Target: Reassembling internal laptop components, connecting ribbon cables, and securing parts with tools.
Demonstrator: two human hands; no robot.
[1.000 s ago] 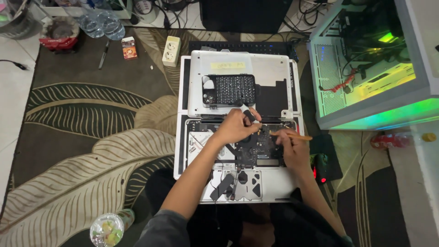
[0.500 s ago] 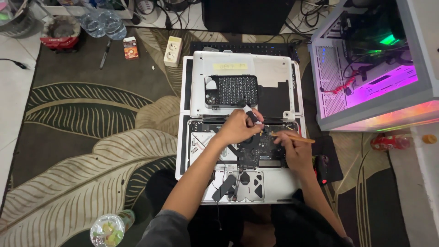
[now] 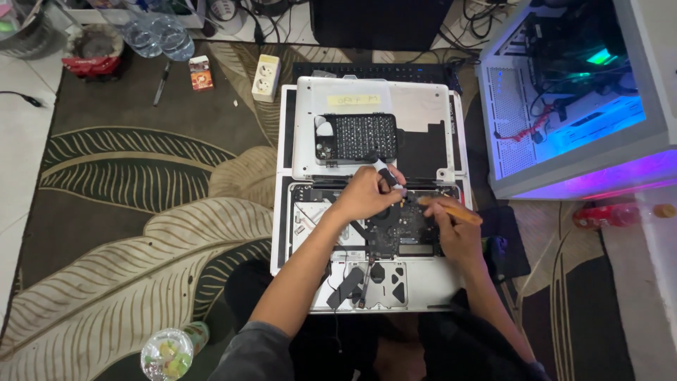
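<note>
Two hands work inside an opened laptop that lies bottom-up on a leaf-patterned rug. The dark circuit board sits directly under and between them. The left hand is curled over the board's upper left part, fingers closed around a small tool with a pale tip that pokes out above the knuckles. The right hand rests on the board's right edge, pinching a thin orange stick whose point reaches left toward the other hand; exactly what the point touches is too small to tell.

As a judgement, the risk lies in how close both tools stand to fine parts: a slip of the stick or too much prying could scratch the board or tear a small connector. The left forearm passes over the loose dark pieces lying nearer the body, so a careless drag of the arm might knock them.

Just beyond the left hand, a tray of small bits rests on the removed bottom cover. Well to the right stands a glowing open computer case.
</note>
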